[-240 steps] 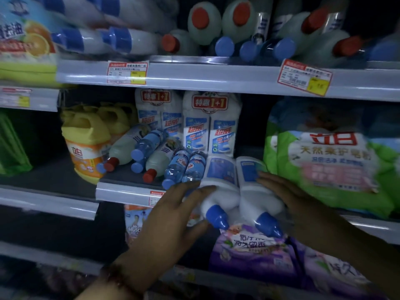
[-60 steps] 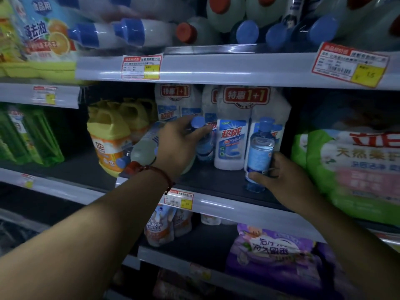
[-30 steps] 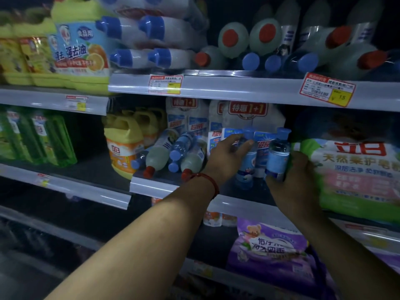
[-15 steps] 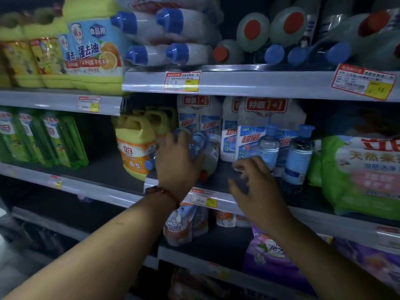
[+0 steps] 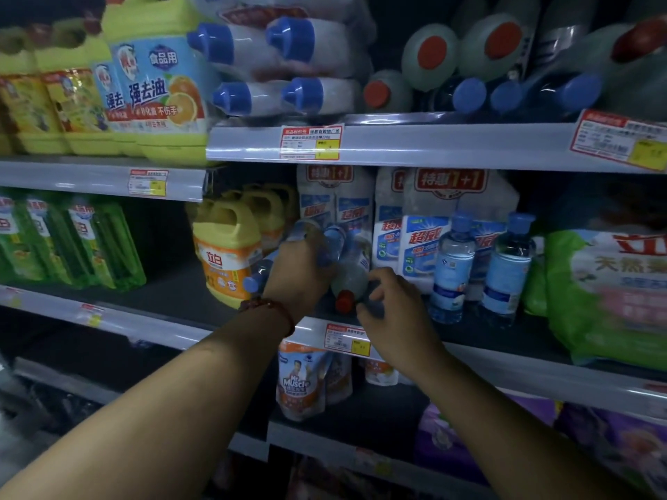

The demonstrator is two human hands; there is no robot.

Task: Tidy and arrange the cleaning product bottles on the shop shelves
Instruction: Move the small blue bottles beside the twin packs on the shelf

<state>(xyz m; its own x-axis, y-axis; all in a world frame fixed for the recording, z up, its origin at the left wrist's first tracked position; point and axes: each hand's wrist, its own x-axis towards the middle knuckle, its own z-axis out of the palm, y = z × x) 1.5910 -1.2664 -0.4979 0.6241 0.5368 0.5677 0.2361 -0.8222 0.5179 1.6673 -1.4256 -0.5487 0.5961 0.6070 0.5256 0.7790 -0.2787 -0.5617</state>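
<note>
While the left hand (image 5: 299,268) grasps a clear plastic bottle (image 5: 330,243), the right hand's (image 5: 393,315) grip hangs released.

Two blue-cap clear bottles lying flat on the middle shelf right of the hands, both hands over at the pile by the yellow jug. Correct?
Not quite. In the head view the two blue-cap clear bottles stand upright, not flat. The rest holds: left hand and right hand are at the pile by the yellow jug.

head view – close, facing shelves (image 5: 397,146)
</note>
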